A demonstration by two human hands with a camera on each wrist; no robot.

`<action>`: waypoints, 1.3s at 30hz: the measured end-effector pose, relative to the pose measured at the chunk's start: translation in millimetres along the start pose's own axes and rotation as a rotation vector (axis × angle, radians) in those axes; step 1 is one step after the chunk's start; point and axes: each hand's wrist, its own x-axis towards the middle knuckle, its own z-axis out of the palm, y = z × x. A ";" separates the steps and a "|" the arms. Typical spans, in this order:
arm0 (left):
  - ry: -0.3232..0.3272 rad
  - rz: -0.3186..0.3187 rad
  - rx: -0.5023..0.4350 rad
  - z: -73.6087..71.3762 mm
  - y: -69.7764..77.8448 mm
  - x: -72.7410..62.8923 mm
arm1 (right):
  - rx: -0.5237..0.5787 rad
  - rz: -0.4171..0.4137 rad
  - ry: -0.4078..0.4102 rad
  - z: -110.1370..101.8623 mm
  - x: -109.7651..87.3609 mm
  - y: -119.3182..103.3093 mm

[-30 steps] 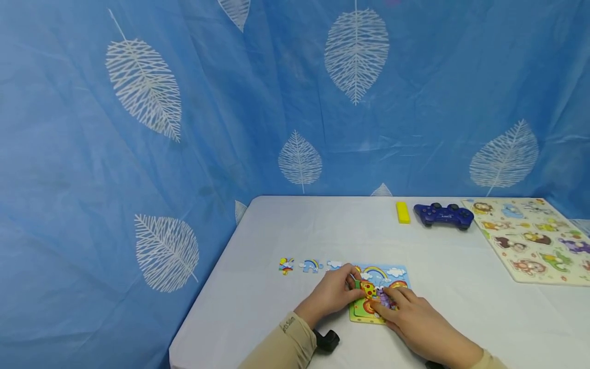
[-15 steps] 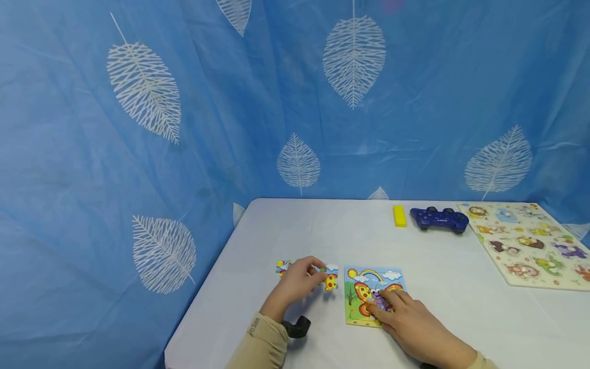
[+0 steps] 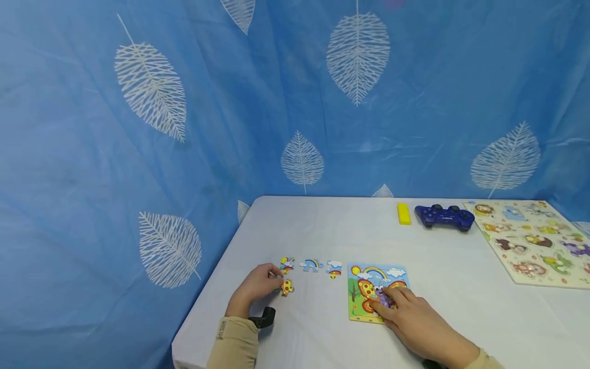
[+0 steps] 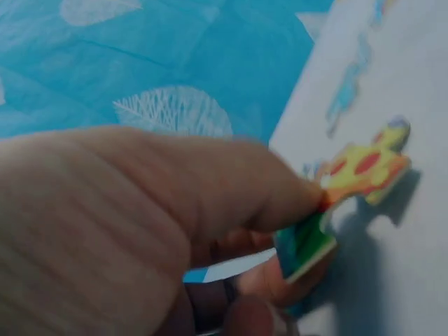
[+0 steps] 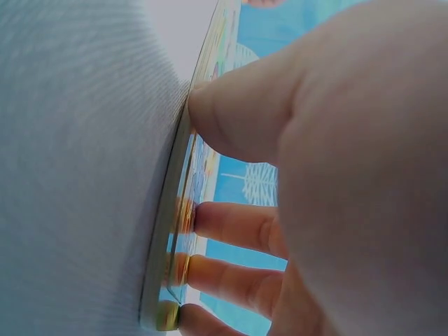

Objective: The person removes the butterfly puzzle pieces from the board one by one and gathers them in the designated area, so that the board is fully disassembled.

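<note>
My left hand [image 3: 255, 285] pinches a jigsaw piece [image 4: 360, 168], green at one end and yellow with red spots at the other, between thumb and fingers. In the left wrist view the piece is tilted and casts a shadow on the white table. A square butterfly puzzle board [image 3: 357, 306] lies right of centre. Over its right part rests my right hand [image 3: 417, 319], its thumb and spread fingertips touching the pictured surface and hiding some of the butterfly. The right wrist view shows those fingers [image 5: 238, 225] against the board from the side.
Three loose jigsaw pieces lie in a row left of the board: a yellow-and-red one [image 3: 287, 265], a rainbow one [image 3: 312, 265] and a cloud one [image 3: 334, 268]. Farther back are a yellow block [image 3: 403, 213], a blue game controller [image 3: 444, 217] and a large animal puzzle board [image 3: 530, 256].
My left hand has left the butterfly board and moved left with the spotted piece, to the near side of the loose row. The right hand has stayed on the board.
</note>
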 end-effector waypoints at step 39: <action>-0.044 0.363 0.250 127.6 141.3 15.7 | 0.018 -0.006 -0.005 4.3 -2.4 2.2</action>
